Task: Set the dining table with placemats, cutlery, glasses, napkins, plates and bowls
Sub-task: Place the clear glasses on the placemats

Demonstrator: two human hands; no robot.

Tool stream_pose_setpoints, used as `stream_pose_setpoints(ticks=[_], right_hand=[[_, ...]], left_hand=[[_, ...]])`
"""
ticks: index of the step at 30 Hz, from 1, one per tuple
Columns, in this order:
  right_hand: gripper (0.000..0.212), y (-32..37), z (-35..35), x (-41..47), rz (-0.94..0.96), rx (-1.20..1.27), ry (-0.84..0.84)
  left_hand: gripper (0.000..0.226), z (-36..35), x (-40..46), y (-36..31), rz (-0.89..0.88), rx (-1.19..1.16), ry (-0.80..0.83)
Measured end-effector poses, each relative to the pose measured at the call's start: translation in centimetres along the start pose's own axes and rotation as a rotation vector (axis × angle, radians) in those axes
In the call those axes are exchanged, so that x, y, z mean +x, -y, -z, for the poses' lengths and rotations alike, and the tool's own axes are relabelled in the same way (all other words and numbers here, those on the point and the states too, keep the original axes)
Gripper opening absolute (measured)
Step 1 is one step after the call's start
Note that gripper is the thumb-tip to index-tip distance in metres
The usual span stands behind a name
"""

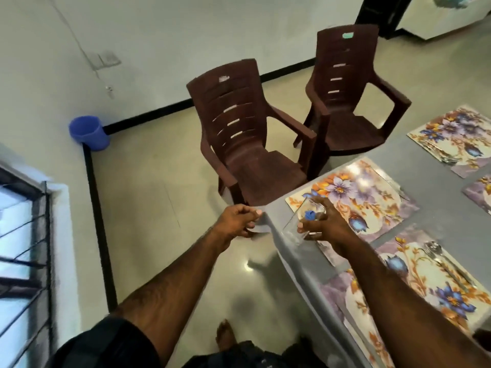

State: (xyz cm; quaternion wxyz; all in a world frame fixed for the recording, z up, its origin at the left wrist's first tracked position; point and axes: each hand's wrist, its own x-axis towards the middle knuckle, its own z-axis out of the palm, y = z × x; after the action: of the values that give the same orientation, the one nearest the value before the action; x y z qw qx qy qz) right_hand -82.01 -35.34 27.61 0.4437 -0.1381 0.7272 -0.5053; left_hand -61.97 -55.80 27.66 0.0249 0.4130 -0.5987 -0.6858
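Here my right hand (322, 227) has its grip round a clear glass (303, 221), fingers spread over the rim and thumb on the near side, the glass tilted and hovering at the near corner of the desk (414, 176), just over the edge of a floral placemat (372, 197); my left hand (236, 220) hangs beside the desk corner, over the floor, fingers curled in with nothing in them; a second placemat (414, 288) lies nearer to me with a spoon (435, 252) on it, and a third placemat (457, 139) sits farther along the desk with cutlery (438, 155) at its near edge; two brown plastic chairs (255, 144) stand side by side beyond the desk corner; a blue bucket (89, 132) sits in the corner of the floor by the wall.
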Motion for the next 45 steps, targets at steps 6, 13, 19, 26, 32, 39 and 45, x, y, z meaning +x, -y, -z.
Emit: stream_pose_setpoints(ticks=[6,13,19,26,32,39,45], right_hand=[[0.071,0.3,2.1,2.0,-0.034,0.040,-0.227],[0.063,-1.8,8.2,3.8,-0.064,-0.002,-0.621],[0.074,-2.8,9.7,-0.9,-0.244,-0.202,-0.859],[0.081,-5.5,6.0,-4.1,-0.400,-0.163,-1.089],[0.077,-5.0,0.0,-3.0,-0.646,-0.221,-1.203],[0.077,-3.3,-3.1,-1.0,-0.791,-0.250,-1.193],[0.074,-1.8,-1.9,0.5,-0.807,-0.241,-1.159]], left_hand=[[0.032,-2.5,7.4,-3.8,-0.031,0.151,0.086],[0.008,-11.4,16.7,-6.4,-0.223,0.603,0.311],[0.010,-19.5,20.4,-8.2,-0.379,0.993,0.558],[0.062,-26.5,23.4,-7.6,-1.009,1.767,0.939],[0.055,-28.1,27.2,-5.1,-1.188,1.881,1.121],[0.054,-29.3,30.7,-2.8,-1.320,1.867,1.164],[0.060,-28.5,27.9,-7.4,-1.265,1.871,1.242]])
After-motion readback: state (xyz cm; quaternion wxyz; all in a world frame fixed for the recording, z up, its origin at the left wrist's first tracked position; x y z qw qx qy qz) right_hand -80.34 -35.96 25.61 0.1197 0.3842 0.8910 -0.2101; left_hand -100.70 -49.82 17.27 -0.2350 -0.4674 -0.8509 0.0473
